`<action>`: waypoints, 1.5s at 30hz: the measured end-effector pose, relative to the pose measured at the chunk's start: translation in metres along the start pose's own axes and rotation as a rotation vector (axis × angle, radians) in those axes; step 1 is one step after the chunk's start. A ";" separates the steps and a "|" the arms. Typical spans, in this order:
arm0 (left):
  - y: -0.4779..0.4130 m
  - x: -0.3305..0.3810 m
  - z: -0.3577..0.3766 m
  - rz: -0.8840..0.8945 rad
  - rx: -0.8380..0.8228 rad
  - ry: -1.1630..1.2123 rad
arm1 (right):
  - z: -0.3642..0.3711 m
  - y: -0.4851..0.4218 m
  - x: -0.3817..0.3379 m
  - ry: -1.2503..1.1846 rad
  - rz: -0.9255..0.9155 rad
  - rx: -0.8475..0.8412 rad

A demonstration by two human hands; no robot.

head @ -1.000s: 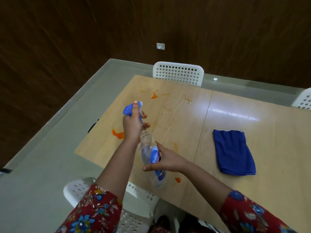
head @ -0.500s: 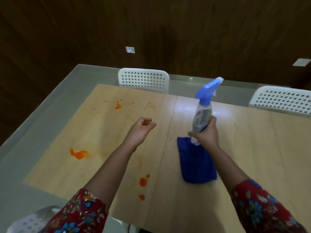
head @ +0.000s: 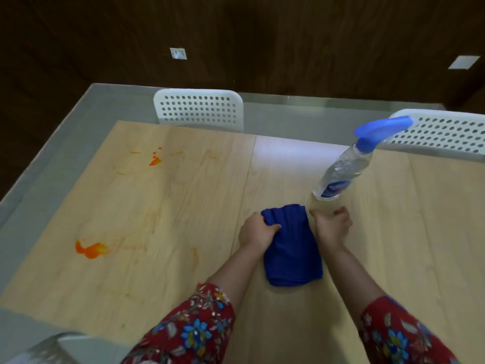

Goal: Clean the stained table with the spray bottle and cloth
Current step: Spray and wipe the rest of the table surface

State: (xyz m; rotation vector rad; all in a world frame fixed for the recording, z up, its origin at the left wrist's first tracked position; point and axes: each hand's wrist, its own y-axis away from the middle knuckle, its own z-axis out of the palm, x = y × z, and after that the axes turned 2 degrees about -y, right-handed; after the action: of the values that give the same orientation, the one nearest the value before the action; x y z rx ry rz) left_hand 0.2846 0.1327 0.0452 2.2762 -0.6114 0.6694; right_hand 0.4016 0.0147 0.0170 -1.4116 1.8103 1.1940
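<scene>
Well to the left of the left hand, a large orange smear [head: 90, 249] lies on the pale wood-grain table [head: 170, 206], with a smaller orange splash [head: 154, 161] farther out and faint orange streaks around both. The left hand [head: 258, 231] rests on the tabletop with its fingers curled round the far left corner of the folded dark blue cloth [head: 291, 253], bunching the fabric. The cloth lies flat on the table between the two hands. The right hand [head: 332, 228] sits just beside the cloth's right edge, its fingers curled in and holding nothing. Beyond the right hand and apart from it, the clear plastic spray bottle with a blue trigger head [head: 346, 166] stands on the table, nozzle pointing right.
</scene>
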 end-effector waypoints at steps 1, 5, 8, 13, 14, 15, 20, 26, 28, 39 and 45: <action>-0.003 0.004 0.004 0.023 0.008 -0.011 | 0.001 0.011 0.014 0.053 -0.093 -0.019; -0.027 0.011 -0.018 0.080 0.188 0.004 | 0.010 0.034 0.024 0.099 -0.410 -0.196; -0.068 0.010 -0.053 0.135 0.394 0.082 | 0.033 0.030 0.003 0.126 -0.487 -0.296; -0.124 0.001 -0.079 0.339 0.425 0.111 | 0.083 -0.005 -0.033 0.165 -0.573 -0.277; -0.129 -0.004 -0.073 0.384 0.377 -0.076 | 0.089 -0.012 -0.038 0.164 -0.578 -0.248; -0.134 -0.006 -0.066 0.420 0.320 -0.272 | 0.095 -0.021 -0.042 0.163 -0.579 -0.212; -0.173 0.008 -0.036 0.443 0.150 -0.702 | 0.136 -0.066 -0.071 0.149 -0.571 -0.040; -0.238 0.050 -0.040 0.436 0.183 -0.736 | 0.151 -0.071 -0.064 0.193 -0.554 0.003; -0.250 0.060 -0.043 0.424 0.157 -0.706 | 0.150 -0.073 -0.064 0.221 -0.549 0.013; -0.280 -0.022 -0.136 0.180 0.383 -0.557 | 0.150 -0.067 -0.068 0.326 -0.616 -0.071; -0.234 0.016 -0.069 0.536 0.197 -0.644 | 0.152 -0.069 -0.069 0.327 -0.624 -0.109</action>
State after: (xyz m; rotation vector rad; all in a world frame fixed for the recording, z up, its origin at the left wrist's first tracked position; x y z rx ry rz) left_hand 0.4140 0.3325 -0.0114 2.5232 -1.5563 0.2127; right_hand 0.4729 0.1770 -0.0160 -2.1251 1.3309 0.7718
